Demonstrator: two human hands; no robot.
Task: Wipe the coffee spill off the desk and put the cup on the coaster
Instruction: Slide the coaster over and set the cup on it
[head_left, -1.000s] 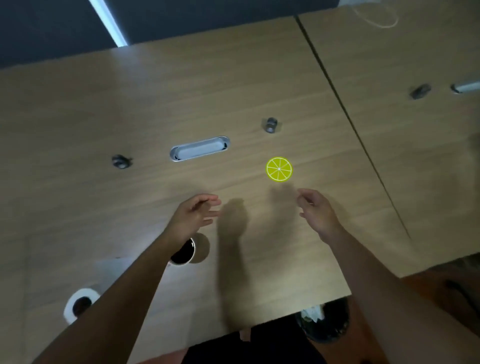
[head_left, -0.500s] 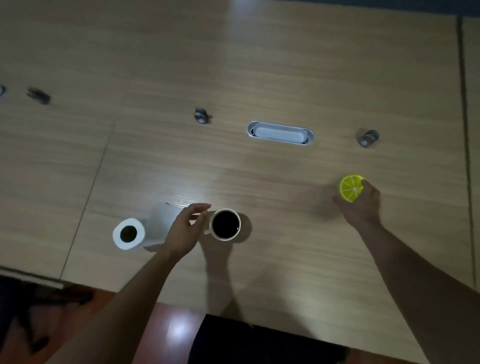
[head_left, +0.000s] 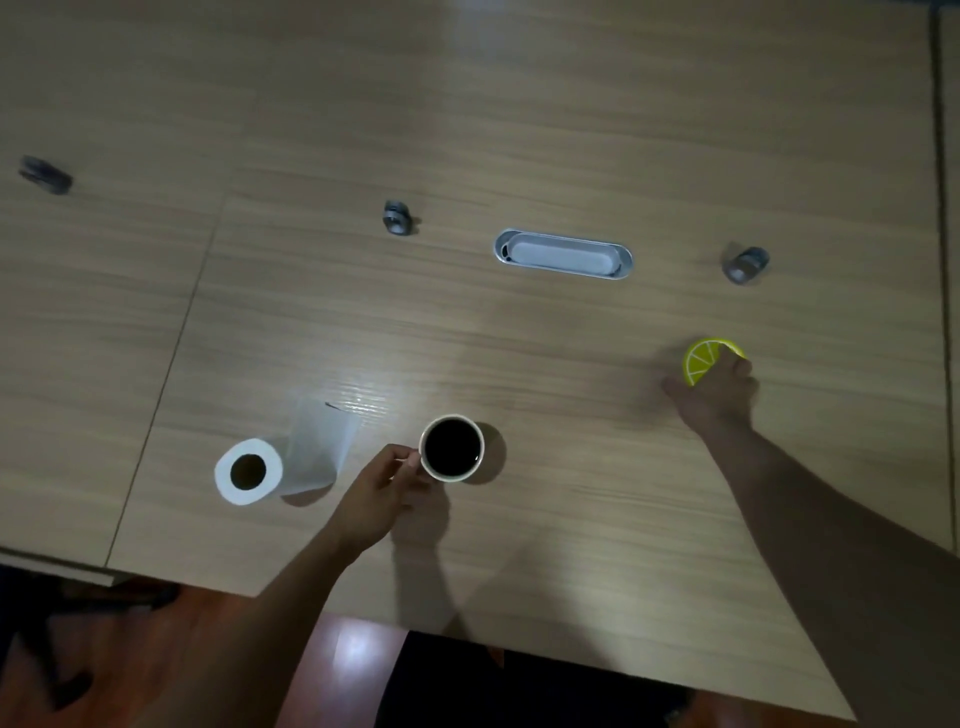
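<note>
**Both hands engaged: one at the cup, one on the coaster**

The left hand (head_left: 376, 499) reaches in from the near edge of the wooden worktop (head_left: 519, 104) and closes its grip at the left side of the white cup (head_left: 451, 448), fingers curled where a handle would be, though the handle itself is hidden by the hand. The cup stands upright on the worktop, filled with dark coffee almost to the rim, and casts a shadow toward 3 o'clock.

At 9 o'clock from the cup stands a white paper towel roll (head_left: 248, 471), its hollow core facing the camera, with a loose sheet (head_left: 319, 447) trailing off toward 1 o'clock from the roll. The sheet lies between the roll and the cup, near both.

Well apart from the cup, at about 2 o'clock from it, the right hand (head_left: 719, 392) holds the lemon-slice coaster (head_left: 702, 359). The fingers are closed over its right and lower edges, and the coaster looks tilted up off the worktop rather than lying flat.

Farther back, at 12 o'clock from the cup, an oval metal cable grommet (head_left: 563, 254) is set into the worktop, with small metal fittings (head_left: 397, 218) flanking it. No spill can be made out on the dim, glossy surface.
</note>
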